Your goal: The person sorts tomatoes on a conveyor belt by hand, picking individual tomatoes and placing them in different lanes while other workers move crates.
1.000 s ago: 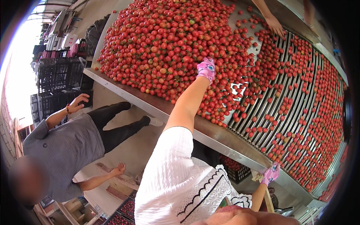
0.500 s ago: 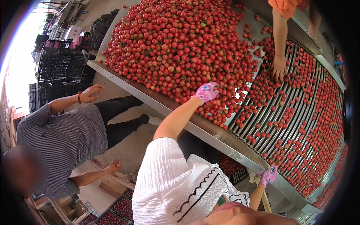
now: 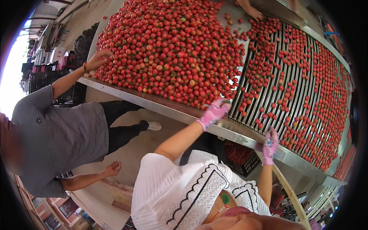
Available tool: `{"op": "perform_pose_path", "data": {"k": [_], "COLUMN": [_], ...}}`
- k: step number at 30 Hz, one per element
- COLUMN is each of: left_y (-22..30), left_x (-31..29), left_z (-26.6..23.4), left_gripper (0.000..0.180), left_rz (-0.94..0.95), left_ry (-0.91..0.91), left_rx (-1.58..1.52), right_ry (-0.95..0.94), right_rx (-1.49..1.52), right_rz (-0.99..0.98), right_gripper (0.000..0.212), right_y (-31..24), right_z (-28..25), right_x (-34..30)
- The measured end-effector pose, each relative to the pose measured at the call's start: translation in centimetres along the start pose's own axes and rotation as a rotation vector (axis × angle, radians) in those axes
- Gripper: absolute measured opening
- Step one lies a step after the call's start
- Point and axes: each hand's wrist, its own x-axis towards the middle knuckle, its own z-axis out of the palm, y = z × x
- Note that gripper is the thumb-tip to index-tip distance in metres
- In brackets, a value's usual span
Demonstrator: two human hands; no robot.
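Observation:
My left hand (image 3: 214,114), in a pink glove, reaches over the near rim beside the lower edge of a big heap of cherry tomatoes (image 3: 161,57). Its fingers are loosely bent and apart, and no tomato shows in them. To the right, my right hand (image 3: 270,146), in a pink patterned glove, is raised at the metal rim (image 3: 251,141) of the sorting table. The fingers stretch toward the metal rollers (image 3: 249,119) with nothing held. Many tomatoes lie spread over the rollers, thicker at the far and right sides.
At the left, a person in a striped grey shirt (image 3: 73,130) holds one hand (image 3: 99,60) at the heap's left edge. Another person's hand (image 3: 255,14) touches tomatoes at the far side. Below the rim stands a black crate (image 3: 247,165); more black crates (image 3: 40,82) are stacked far left.
My left hand has drawn back from the heap toward the rim. My right hand has lifted, fingers extended. The left person's hand has moved to the heap; the far person's arm has pulled back.

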Motion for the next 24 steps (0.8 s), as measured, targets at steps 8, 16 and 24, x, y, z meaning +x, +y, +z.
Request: {"op": "perform_pose_path", "data": {"k": [8, 16, 24], "left_y": [-1.3, -5.9, -5.4], "left_x": [-11.4, -14.1, -12.2], "left_z": [11.1, 8.1, 2.6], "left_gripper": [0.070, 0.049, 0.034], "left_rz": [0.504, 0.612, 0.769], "left_ry": [-0.217, -0.218, 0.174], "left_rx": [0.511, 0.806, 0.951], "right_ry": [-0.339, -0.211, -0.161], "right_rx": [1.784, 1.841, 0.166], "right_rz": [0.647, 0.916, 0.526], "right_gripper": [0.057, 0.027, 0.024], "right_y": [-4.9, 7.6, 19.2], "right_z": [4.1, 1.6, 2.6], "right_x": [-9.9, -17.0, -20.2]}}
